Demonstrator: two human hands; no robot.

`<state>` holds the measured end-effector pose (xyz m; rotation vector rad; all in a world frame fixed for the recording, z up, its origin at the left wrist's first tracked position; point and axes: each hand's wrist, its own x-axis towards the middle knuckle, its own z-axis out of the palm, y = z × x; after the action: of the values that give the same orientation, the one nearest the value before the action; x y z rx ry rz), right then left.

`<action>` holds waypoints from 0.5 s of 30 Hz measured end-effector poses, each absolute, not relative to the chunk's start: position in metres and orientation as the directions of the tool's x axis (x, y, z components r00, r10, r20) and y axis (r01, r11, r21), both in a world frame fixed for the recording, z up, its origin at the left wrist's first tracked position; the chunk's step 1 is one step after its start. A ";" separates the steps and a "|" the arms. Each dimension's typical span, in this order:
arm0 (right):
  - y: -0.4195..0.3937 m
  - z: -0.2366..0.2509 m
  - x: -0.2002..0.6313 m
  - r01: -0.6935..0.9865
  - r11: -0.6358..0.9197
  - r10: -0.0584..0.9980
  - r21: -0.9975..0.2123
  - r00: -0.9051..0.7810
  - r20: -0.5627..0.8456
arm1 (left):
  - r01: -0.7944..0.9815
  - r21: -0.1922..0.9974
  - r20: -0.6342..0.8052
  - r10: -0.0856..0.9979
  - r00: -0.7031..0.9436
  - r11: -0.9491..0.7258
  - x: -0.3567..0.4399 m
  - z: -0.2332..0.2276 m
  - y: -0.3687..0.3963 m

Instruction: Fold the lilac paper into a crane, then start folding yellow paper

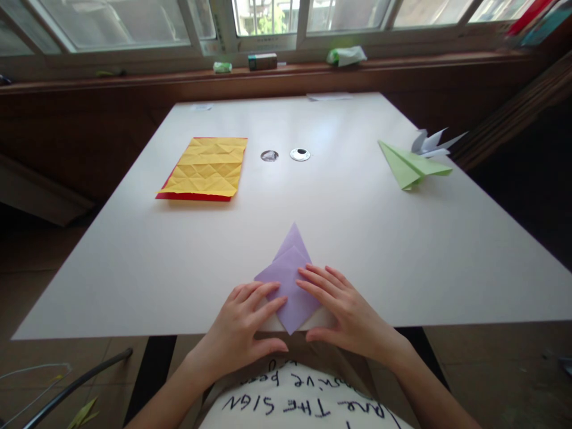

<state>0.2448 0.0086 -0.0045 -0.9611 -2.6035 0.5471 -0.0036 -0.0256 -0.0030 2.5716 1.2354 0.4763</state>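
The left hand [242, 319] and right hand [345, 307] lie unclenched, fingers resting on the folded purple paper [289, 273] at the near edge of the table [134, 274], where uneven pressure could skew its layers.

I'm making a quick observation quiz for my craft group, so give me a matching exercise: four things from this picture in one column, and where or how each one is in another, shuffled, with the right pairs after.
Things
1. purple folded paper
2. yellow creased paper
3. green paper plane
4. small box

Places or states
A. on the windowsill
B. red showing along its edges
C. near the right edge of the table
D. touched by the left hand and right hand

Right pairs: 1-D, 2-B, 3-C, 4-A
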 end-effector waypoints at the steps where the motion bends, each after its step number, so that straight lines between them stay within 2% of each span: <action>1: 0.010 -0.003 0.244 0.550 0.702 0.662 -0.453 -0.738 0.129 | 0.700 0.372 0.198 0.789 0.582 -0.609 -0.003 -0.003 -0.026; 8: 0.018 -0.002 0.237 0.479 0.717 0.616 -0.506 -0.775 0.140 | 0.623 0.517 0.247 0.800 0.547 -0.587 -0.005 -0.004 -0.023; 15: 0.025 0.002 0.229 0.450 0.694 0.613 -0.562 -0.779 0.134 | 0.613 0.560 0.295 0.825 0.481 -0.558 -0.004 -0.007 -0.024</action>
<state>0.2295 0.0246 0.0022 -0.8382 -2.5947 0.7409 -0.0037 -0.0244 -0.0067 2.3528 1.2032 0.7709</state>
